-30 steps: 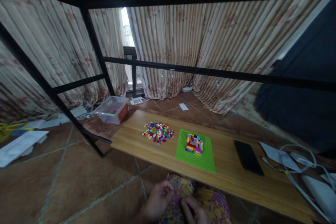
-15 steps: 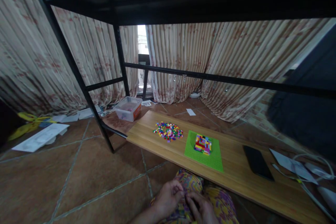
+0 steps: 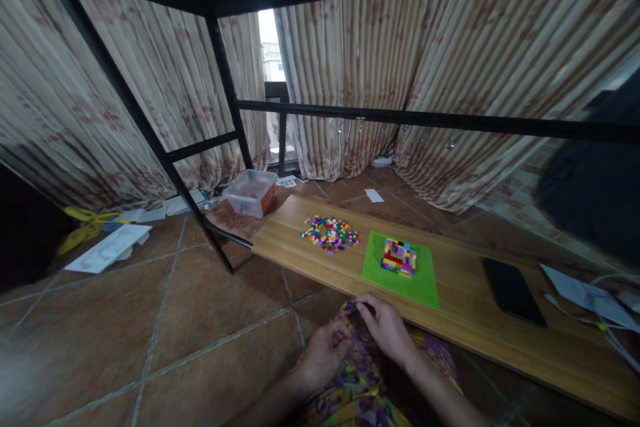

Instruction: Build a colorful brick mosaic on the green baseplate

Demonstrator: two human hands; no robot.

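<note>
My right hand (image 3: 384, 328) is over my patterned trousers (image 3: 363, 390) at the knee, just short of the board's front edge. Its thumb and fingertips are pinched together; whatever they hold is too small to make out. Lower and to the left, my left hand (image 3: 326, 352) has its fingers curled in, and their contents are hidden. The two hands are apart. Beyond them, a block of stacked coloured toy bricks (image 3: 399, 257) stands on a green baseplate (image 3: 373, 268). A loose pile of small coloured bricks (image 3: 331, 233) lies to the left of the baseplate.
The low wooden board (image 3: 295, 260) carries a black phone-like slab (image 3: 513, 290), with papers and white cables (image 3: 575, 310) at right. A clear plastic tub (image 3: 251, 192) stands beyond its left end. A black metal frame (image 3: 187, 197) rises at left and spans overhead.
My right hand has moved up and forward, away from my left hand, which has shifted slightly left. The camera view has tilted. The bricks and baseplate stay in place on the board.
</note>
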